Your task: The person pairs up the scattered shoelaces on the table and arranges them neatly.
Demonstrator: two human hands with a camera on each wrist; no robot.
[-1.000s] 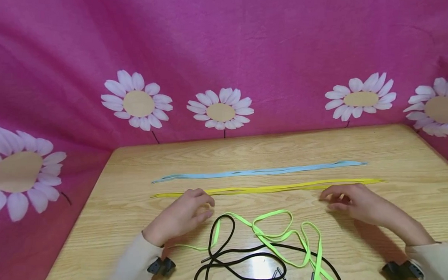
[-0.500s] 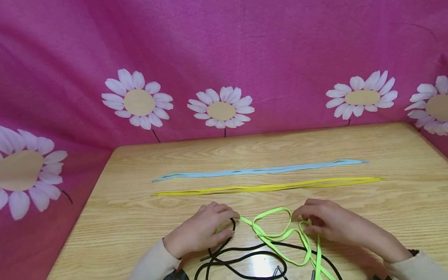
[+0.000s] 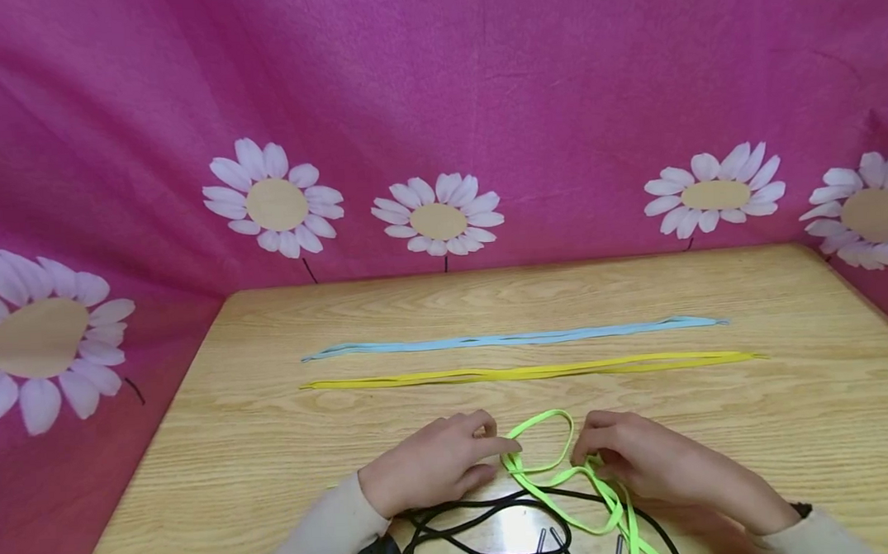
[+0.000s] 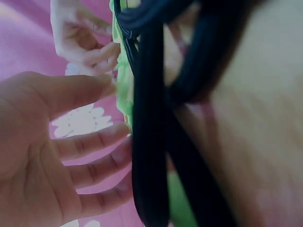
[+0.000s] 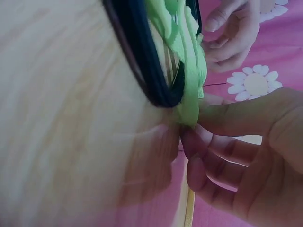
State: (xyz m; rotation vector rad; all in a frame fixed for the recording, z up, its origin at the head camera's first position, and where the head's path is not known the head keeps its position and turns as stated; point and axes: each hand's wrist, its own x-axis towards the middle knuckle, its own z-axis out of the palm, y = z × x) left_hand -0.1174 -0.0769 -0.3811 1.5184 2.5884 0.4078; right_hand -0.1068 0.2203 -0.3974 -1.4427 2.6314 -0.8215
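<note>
A flat lime green shoelace (image 3: 555, 412) lies in loose loops near the table's front, tangled with a round black shoelace (image 5: 138, 49). My right hand (image 3: 641, 457) pinches a strand of the green one between thumb and index finger, as the right wrist view shows up close. On the other side, my left hand (image 3: 446, 463) has its fingers loosely extended, the index fingertip right at the green loop. Black strands pass beneath this hand, large and blurred in the left wrist view. Part of the green shoelace is hidden behind the hands.
Farther back, a yellow shoelace (image 3: 523, 373) and a light blue shoelace (image 3: 521, 339) lie stretched side by side across the wooden table (image 3: 273, 458). A pink cloth with daisies (image 3: 555, 98) hangs behind the table.
Both hands have come down and inward from beside the yellow shoelace to the tangled pile. The right hand has taken hold of the green shoelace; the left has passed over the black one.
</note>
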